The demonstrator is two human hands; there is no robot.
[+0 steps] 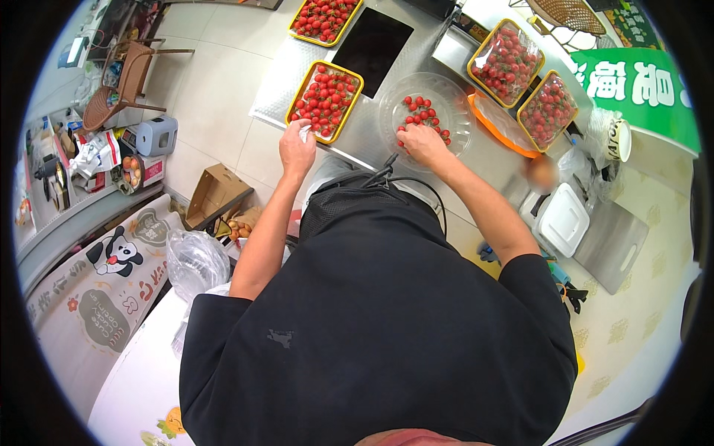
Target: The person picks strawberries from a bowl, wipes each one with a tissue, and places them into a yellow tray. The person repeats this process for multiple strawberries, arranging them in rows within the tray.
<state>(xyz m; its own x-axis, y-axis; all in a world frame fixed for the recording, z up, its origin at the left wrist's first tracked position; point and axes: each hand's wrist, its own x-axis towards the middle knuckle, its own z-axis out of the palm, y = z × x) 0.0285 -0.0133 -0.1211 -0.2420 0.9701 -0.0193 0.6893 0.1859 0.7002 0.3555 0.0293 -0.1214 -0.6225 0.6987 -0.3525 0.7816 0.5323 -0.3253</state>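
Note:
My left hand [297, 150] is closed on a small piece of white tissue [304, 132]. It is at the near left corner of a yellow-rimmed tray [350, 106] filled with red cherry tomatoes [326, 96]. To the right, my right hand [424, 144] reaches into a round clear plastic bowl [458, 106] with ridged sides. Its fingertips are down among the loose cherry tomatoes [418, 111] lying there. The hand hides the fingertips, so I cannot tell whether they grip a tomato. Both the tray and the bowl rest on a metal worktop [268, 100].
A black panel [374, 50] lies behind the tray, beside another tomato tray [323, 22]. Two film-wrapped tomato trays [506, 64] [548, 111] stand at right, near an orange-rimmed tray [502, 128]. Further right are a white lidded box [564, 220], a cutting board [611, 245] and stacked cups [611, 134].

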